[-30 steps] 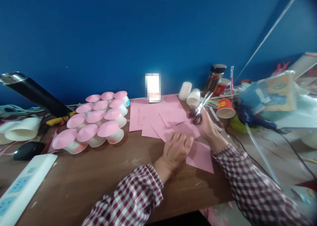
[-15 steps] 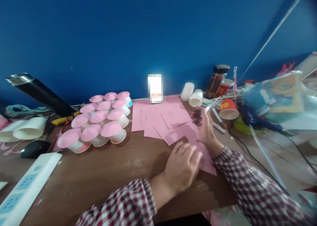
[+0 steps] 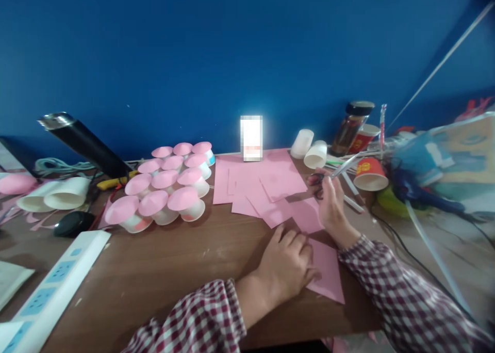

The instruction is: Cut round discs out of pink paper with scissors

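Note:
My left hand [image 3: 284, 262] lies low over the table with its fingers curled together at the left edge of a pink paper sheet [image 3: 327, 278]. The thumb rests on that sheet, while the undersides of the fingers are hidden. In my right hand [image 3: 332, 203] is a pair of scissors [image 3: 344, 167], its dark handles to the left and its blades pointing up and right. Several other pink sheets [image 3: 286, 180] overlap flat on the table beyond both hands.
At left stand several paper cups topped with pink cones [image 3: 181, 198]. A power strip [image 3: 65, 281] lies near the left edge. Two white cups [image 3: 315, 154], a brown bottle [image 3: 351, 128], a red cup [image 3: 371, 175] and a blue glue gun [image 3: 421, 193] crowd the right side.
The pink sheet at my left hand has slid nearer to me, apart from the other sheets. My right hand still holds the scissors. The whole view has shifted slightly left.

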### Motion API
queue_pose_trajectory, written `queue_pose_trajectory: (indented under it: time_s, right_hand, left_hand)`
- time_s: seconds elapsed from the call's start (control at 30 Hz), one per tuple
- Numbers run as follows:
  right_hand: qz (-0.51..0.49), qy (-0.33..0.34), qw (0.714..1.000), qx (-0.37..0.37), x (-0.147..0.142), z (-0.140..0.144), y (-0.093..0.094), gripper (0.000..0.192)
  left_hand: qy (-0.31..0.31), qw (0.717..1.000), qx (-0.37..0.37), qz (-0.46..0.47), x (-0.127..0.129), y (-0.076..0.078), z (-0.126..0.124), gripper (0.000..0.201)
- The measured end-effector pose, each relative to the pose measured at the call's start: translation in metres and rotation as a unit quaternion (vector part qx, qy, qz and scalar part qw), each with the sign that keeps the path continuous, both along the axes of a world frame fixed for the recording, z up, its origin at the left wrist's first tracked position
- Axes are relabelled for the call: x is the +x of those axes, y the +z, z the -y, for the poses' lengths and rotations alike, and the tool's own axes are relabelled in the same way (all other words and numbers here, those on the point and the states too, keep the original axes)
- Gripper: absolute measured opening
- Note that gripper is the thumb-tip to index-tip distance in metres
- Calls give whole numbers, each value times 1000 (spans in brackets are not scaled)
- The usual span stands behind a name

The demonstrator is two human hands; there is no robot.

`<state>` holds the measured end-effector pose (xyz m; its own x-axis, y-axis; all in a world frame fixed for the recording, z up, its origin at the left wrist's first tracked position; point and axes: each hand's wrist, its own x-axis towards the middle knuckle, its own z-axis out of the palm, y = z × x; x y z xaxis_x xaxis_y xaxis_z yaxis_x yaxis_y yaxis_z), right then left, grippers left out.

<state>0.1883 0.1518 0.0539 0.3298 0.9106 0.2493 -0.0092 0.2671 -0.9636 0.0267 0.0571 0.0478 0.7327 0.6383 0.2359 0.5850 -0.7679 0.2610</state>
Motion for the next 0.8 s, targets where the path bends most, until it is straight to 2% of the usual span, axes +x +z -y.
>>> queue_pose_trajectory:
  time_s: [0.07,0.2,0.27,0.33,0.43,0.5,0.67,0.8]
  right_hand:
    - [11,-9,1000,18,-1,0,0,29]
    - [25,-10,999,33,-2,1,1,27]
    - [26,-7,999,34,-2,1,1,25]
    - [23,-5,999,32,-2,1,1,24]
    - [20,-7,999,27,-2,1,1,25]
    - [23,-8,999,27,-2,1,2,25]
    - [36,-14,999,26,-4,1,3,23]
    - [33,-6,999,28,-3,0,1,25]
  left_hand:
    - [13,1000,-4,13,-11,5,-4,40]
    - [82,995,-47,43,-27,12,-10,38]
    - [87,992,-72,55,-29,11,-10,39]
    - [79,992,-83,54,-28,8,-8,47]
    - [77,993,-83,34,-26,5,-6,77]
    - [83,993,-86,22,-25,6,-6,86]
    - [76,992,-100,21,-23,8,-8,78]
    - [75,990,-114,31,-22,4,-10,72]
